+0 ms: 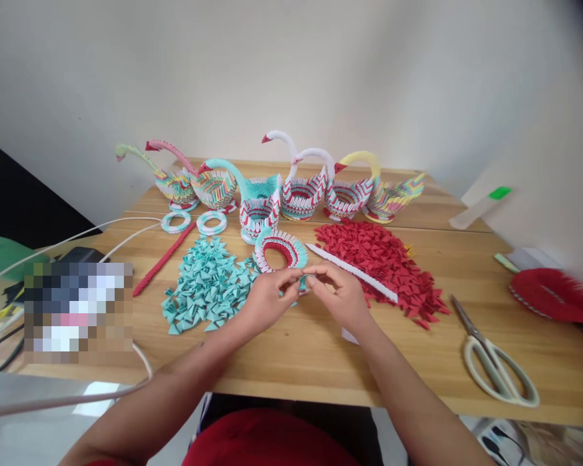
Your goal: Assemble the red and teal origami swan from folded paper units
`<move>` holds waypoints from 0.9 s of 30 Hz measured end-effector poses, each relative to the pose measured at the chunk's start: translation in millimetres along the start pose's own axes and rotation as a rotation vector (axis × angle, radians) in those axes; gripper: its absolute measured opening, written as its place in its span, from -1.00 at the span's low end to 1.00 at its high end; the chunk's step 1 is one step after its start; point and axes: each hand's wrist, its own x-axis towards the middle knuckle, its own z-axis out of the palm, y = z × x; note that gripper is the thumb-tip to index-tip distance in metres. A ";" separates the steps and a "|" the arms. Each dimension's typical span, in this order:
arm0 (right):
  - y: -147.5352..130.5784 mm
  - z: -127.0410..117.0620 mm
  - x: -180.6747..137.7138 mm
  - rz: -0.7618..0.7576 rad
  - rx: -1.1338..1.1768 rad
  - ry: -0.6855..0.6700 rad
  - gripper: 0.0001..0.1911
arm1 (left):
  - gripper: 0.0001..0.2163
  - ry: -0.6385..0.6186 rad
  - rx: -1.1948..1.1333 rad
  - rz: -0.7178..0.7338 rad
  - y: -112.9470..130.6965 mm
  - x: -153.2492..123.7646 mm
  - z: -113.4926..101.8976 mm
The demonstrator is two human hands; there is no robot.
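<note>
My left hand (266,299) and my right hand (339,292) meet near the middle of the table. Pinched between their fingertips is a small teal folded paper piece (304,280), mostly covered by the fingers. Just beyond them lies a round ring of interlocked paper pieces (296,246), red inside with white and teal around; its near edge is partly hidden by my hands. A heap of teal paper triangles (208,285) spreads beside my left hand. On the other side, a heap of red paper triangles (388,259) lies beyond my right hand, with a white paper strip (354,270) along its edge.
Several paper swans (304,194) line the back of the wooden table (272,369). Two pale rings (212,222) and a red paper strip (165,260) lie left. Scissors (490,362) and a red fringed disc (554,294) are at right. White cables (78,398) cross the left side.
</note>
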 end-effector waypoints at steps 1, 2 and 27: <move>-0.5 -0.5 -0.2 -0.006 0.001 -0.013 -0.83 | -0.78 -0.001 -0.019 -0.012 0.4 0.2 -0.2; -1.2 -0.9 -0.3 -0.001 0.017 -0.028 -0.82 | -0.78 -0.003 -0.045 -0.025 0.7 0.5 -0.6; 7.4 5.9 -2.1 0.107 0.084 -0.034 -0.85 | -0.77 0.160 0.138 0.068 3.1 -5.1 5.6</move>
